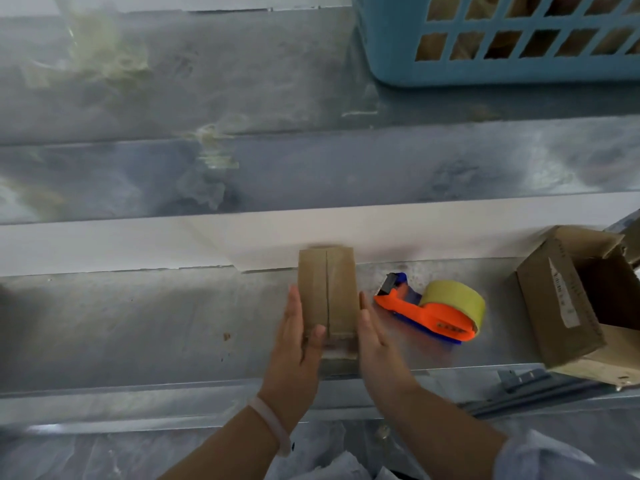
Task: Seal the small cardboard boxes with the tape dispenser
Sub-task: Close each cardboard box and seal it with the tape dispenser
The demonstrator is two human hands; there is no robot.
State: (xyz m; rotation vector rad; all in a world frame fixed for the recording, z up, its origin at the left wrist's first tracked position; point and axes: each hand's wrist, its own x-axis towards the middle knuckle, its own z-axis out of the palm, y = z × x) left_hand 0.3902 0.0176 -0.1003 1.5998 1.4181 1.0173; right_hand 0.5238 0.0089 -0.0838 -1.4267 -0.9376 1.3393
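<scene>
A small brown cardboard box (329, 289) lies on the metal work surface (138, 323), its top flaps meeting in a lengthwise seam under a shiny strip of tape. My left hand (298, 341) presses flat against its left side with the thumb resting on top. My right hand (375, 337) lies flat against its right side, fingers straight. The tape dispenser (436, 310), orange and blue with a yellow-green tape roll, lies on the surface just right of the box, untouched.
A larger open cardboard box (568, 299) lies tipped on its side at the right edge. A blue slotted plastic basket (502, 39) stands at the back right. Crumpled tape scraps (211, 150) stick to the raised metal ledge behind.
</scene>
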